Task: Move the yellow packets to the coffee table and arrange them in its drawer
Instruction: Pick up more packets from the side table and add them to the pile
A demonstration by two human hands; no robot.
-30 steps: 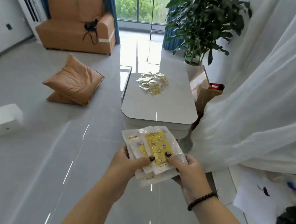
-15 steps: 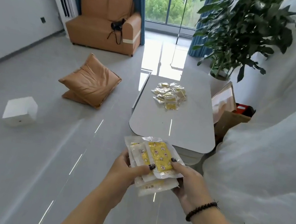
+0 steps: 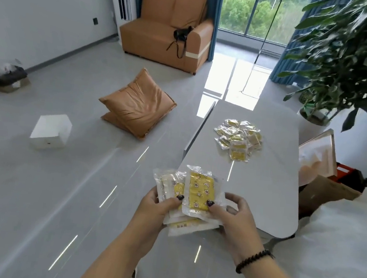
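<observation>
1. Bright daylight enters from the far window (image 3: 257, 10).
2. Strong glare on the glossy floor (image 3: 36, 191) below it, plus thin streak reflections near the camera.
3. Plant (image 3: 354, 55) at far right is motion-blurred.
4. Wide-angle bending at the edges; shadows soft.

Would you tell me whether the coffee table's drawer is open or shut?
Open: the drawer front juts out past the coffee table top's left edge.

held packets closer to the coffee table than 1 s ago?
Yes. The held packets now overlap the coffee table's near left corner; earlier they sat short of its near edge.
</observation>
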